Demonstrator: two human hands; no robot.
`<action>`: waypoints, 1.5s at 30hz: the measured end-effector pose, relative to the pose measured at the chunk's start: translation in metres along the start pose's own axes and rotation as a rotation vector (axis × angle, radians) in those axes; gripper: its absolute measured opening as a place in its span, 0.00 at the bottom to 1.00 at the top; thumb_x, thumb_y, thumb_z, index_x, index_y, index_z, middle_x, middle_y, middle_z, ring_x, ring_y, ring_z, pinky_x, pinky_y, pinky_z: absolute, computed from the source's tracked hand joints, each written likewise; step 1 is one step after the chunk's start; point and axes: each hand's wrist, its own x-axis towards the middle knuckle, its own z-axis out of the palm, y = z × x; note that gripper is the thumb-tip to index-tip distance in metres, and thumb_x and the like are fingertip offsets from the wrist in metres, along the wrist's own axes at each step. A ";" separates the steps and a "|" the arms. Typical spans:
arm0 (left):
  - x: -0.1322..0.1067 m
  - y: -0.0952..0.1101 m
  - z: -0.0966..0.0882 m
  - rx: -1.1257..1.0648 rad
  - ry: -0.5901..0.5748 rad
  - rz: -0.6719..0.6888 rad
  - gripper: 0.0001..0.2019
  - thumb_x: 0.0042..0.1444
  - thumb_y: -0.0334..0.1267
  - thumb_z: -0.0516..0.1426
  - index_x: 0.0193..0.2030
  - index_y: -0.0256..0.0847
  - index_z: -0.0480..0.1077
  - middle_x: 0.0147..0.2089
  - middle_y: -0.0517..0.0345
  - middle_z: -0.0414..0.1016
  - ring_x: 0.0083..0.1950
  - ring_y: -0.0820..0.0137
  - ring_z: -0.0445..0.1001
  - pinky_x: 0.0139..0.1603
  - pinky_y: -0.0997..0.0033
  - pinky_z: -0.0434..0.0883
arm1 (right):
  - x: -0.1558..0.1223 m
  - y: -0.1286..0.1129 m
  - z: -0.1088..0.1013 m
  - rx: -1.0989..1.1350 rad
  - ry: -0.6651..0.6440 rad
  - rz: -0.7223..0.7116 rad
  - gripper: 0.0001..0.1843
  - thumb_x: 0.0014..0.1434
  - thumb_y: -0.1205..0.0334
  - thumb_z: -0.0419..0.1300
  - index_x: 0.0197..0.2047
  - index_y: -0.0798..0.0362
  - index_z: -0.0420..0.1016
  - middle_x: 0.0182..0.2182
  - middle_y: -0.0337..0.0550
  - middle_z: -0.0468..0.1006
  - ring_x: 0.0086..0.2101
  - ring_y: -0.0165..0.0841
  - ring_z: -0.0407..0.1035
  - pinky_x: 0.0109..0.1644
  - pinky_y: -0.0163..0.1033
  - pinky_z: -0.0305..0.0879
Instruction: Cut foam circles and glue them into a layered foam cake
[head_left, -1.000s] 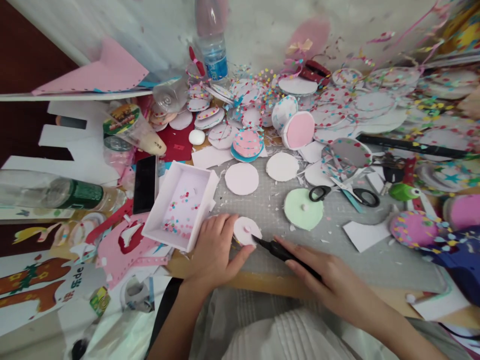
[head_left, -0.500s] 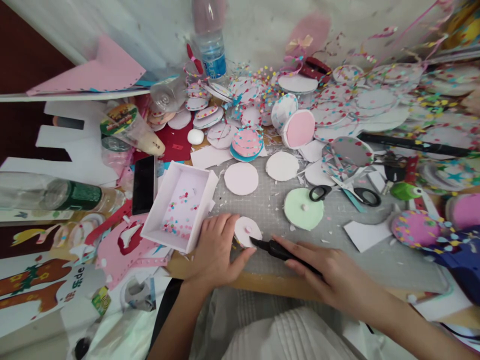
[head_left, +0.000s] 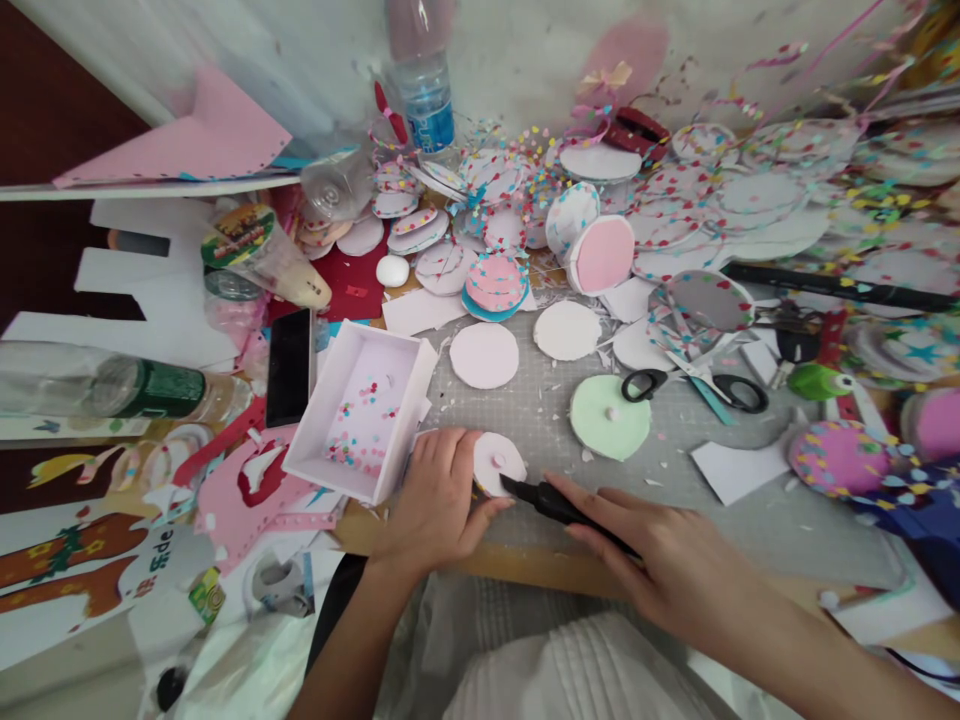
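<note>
My left hand (head_left: 435, 495) grips the left side of a small white foam-like disc (head_left: 489, 448), thumb at its lower edge and fingers over its upper left. A pale pink dab marks the disc's middle. In my right hand (head_left: 645, 545) is a black utility knife (head_left: 559, 503), its dark tip touching or very close to the disc's lower right edge. Both hands work at the near edge of a grey cutting mat (head_left: 540, 400). Farther up lie a pale pink disc (head_left: 484, 355), a white disc (head_left: 568, 331) and a pale green disc (head_left: 610, 418).
A white box (head_left: 360, 410) with loose confetti stands beside my left hand. Black-handled scissors (head_left: 739, 393) lie to the right, near a white paper scrap (head_left: 739, 463). Confetti-edged discs crowd the back around a water bottle (head_left: 427, 100). A phone (head_left: 290, 365) lies left of the box.
The view has shifted very slightly. My left hand stays on the white disc, and the knife tip remains at the disc's lower right edge.
</note>
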 end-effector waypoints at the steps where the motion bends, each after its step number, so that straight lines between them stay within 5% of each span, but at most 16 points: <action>1: 0.000 0.000 0.000 0.007 0.002 0.002 0.28 0.62 0.52 0.51 0.56 0.26 0.60 0.52 0.35 0.64 0.51 0.49 0.63 0.54 0.49 0.61 | 0.000 -0.001 0.001 -0.004 0.007 -0.001 0.25 0.70 0.58 0.45 0.69 0.44 0.55 0.33 0.41 0.78 0.28 0.36 0.77 0.29 0.37 0.69; 15: 0.002 -0.006 -0.002 -0.026 -0.016 0.013 0.28 0.60 0.52 0.54 0.56 0.28 0.61 0.51 0.38 0.66 0.51 0.51 0.64 0.54 0.49 0.62 | 0.011 0.012 -0.002 0.069 -0.076 -0.022 0.25 0.71 0.57 0.44 0.69 0.43 0.54 0.40 0.43 0.80 0.35 0.38 0.77 0.36 0.41 0.72; 24: -0.007 -0.004 0.002 -0.410 0.172 -0.058 0.33 0.52 0.55 0.62 0.60 0.41 0.60 0.56 0.43 0.64 0.57 0.54 0.65 0.57 0.53 0.65 | 0.003 0.012 -0.015 0.167 -0.037 -0.124 0.27 0.70 0.60 0.46 0.71 0.45 0.51 0.44 0.45 0.80 0.37 0.33 0.76 0.39 0.35 0.71; 33: -0.007 0.006 0.009 -0.639 0.342 -0.003 0.31 0.55 0.57 0.57 0.60 0.40 0.63 0.55 0.42 0.66 0.56 0.54 0.67 0.57 0.53 0.65 | -0.003 0.005 -0.023 0.111 0.020 -0.179 0.27 0.70 0.60 0.46 0.71 0.47 0.50 0.37 0.44 0.79 0.33 0.33 0.75 0.33 0.34 0.68; 45: -0.003 0.018 -0.002 -0.855 0.273 0.004 0.29 0.57 0.61 0.53 0.55 0.39 0.67 0.51 0.43 0.70 0.52 0.55 0.69 0.53 0.55 0.67 | -0.007 0.003 -0.028 0.141 0.065 -0.208 0.27 0.70 0.59 0.47 0.71 0.46 0.52 0.35 0.43 0.79 0.32 0.32 0.75 0.33 0.33 0.69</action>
